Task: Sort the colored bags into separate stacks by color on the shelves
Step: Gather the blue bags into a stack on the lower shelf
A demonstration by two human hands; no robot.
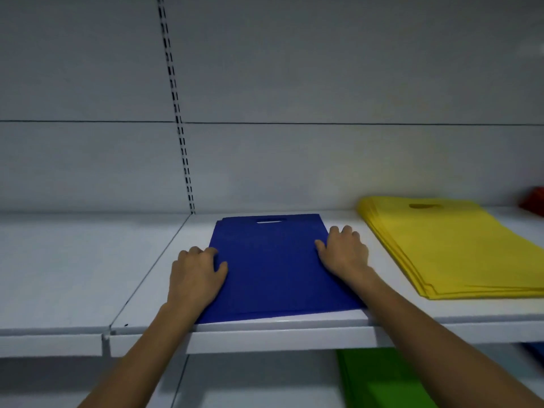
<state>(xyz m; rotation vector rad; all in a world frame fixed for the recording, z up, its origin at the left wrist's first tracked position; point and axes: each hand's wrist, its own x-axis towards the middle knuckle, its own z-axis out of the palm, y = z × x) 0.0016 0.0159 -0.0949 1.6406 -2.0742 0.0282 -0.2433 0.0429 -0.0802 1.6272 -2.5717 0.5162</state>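
A flat blue bag with a cut-out handle lies on the white shelf, handle end toward the back wall. My left hand rests on its left edge, fingers bent at the edge and thumb on top of the fabric. My right hand lies on its right edge with fingers spread and slightly curved. A stack of yellow bags sits on the same shelf to the right. Green bags lie on the shelf below.
A red item shows at the far right of the shelf, and a blue item at the right edge below. A slotted upright runs up the back wall. The shelf's front lip crosses under my forearms.
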